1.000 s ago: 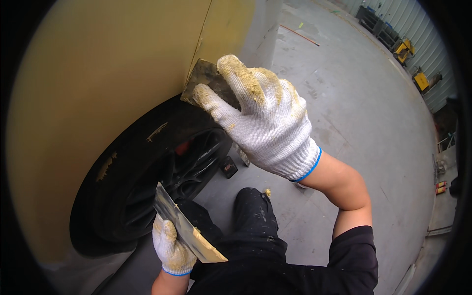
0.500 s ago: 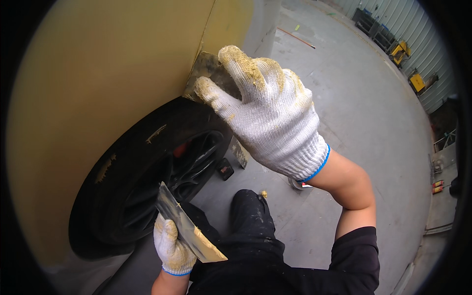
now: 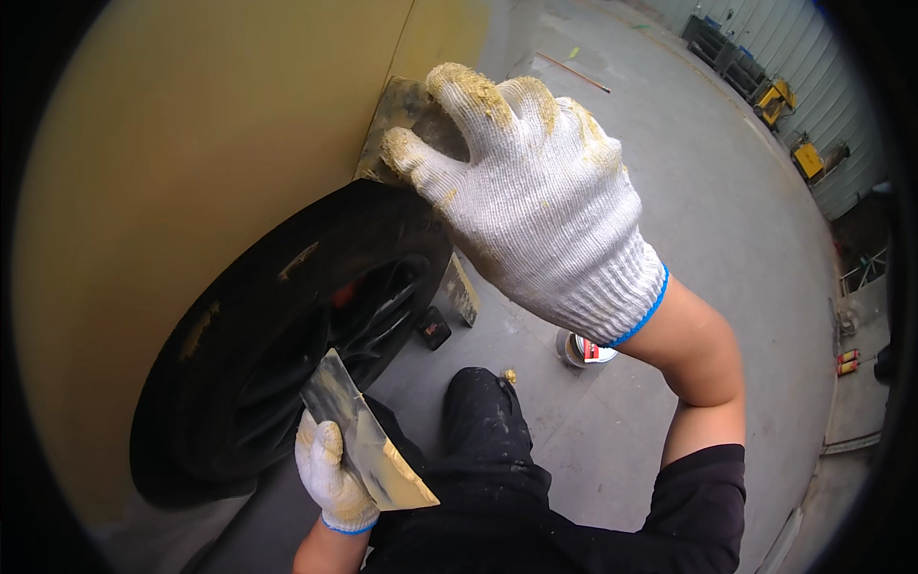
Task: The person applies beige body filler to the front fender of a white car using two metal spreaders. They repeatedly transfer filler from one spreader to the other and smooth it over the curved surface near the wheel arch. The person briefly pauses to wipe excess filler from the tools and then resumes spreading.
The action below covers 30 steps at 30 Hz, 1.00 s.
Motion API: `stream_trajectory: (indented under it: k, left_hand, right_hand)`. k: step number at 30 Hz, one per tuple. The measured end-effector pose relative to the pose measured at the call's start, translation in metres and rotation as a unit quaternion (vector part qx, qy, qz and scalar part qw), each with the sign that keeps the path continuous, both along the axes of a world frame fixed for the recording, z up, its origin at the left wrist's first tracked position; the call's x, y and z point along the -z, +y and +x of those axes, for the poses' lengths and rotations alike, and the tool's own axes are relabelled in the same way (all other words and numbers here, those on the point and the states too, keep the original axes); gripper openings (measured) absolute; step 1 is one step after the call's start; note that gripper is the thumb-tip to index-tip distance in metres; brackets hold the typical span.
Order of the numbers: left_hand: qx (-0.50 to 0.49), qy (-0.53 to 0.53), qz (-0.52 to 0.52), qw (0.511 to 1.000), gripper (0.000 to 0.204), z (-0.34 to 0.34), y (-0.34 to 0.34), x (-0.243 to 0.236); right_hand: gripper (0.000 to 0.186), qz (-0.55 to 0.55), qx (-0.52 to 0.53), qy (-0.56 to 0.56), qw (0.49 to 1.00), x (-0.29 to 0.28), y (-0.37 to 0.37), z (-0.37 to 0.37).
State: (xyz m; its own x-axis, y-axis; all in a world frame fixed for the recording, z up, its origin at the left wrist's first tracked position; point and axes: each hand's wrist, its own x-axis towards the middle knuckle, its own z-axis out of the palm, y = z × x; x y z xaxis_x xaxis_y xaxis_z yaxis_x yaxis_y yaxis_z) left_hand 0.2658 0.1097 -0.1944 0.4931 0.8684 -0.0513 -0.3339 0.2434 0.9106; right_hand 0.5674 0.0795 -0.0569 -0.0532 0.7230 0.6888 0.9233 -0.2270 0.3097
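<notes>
In a white knit glove caked with yellow putty on the fingers, my right hand (image 3: 550, 206) grips a flat metal putty spreader (image 3: 390, 113). The spreader lies against the edge of a yellowish car body panel (image 3: 210, 143), just above the black tyre (image 3: 273, 263). Lower down, beside the wheel spokes, my gloved left hand (image 3: 333, 478) holds a flat metal putty plate (image 3: 359, 421) at a tilt. Yellow putty lies along the plate's lower right edge. My right fingers partly cover the spreader, so its contact edge is only partly visible.
On the grey floor stand an open can (image 3: 579, 347), a small black box (image 3: 433, 328) and a putty-smeared flat piece (image 3: 461, 290) near the wheel. A thin reddish rod (image 3: 574, 72) lies farther off. Yellow equipment (image 3: 776, 100) lines the far wall.
My right hand and the spreader have shifted slightly up along the panel edge. The plate in my left hand has turned to show more of its face. More of the can shows.
</notes>
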Motion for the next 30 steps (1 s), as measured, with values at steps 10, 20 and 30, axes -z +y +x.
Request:
stream_trajectory:
  k: [10,20,30]
  left_hand:
    - [-0.088,-0.004,0.113,0.990,0.041,0.067,-0.005,-0.022]
    - [-0.077,-0.016,0.017,0.997,0.037,0.044,-0.005,-0.009]
    - [-0.037,0.013,0.019,0.999,0.040,0.022,-0.007,0.008]
  right_hand:
    - [0.069,-0.192,-0.435,0.694,0.540,0.063,-0.071,-0.011]
    - [0.054,-0.245,-0.345,0.355,0.833,0.104,-0.045,-0.034]
    - [0.041,0.152,-0.157,0.095,0.971,0.110,0.014,0.008]
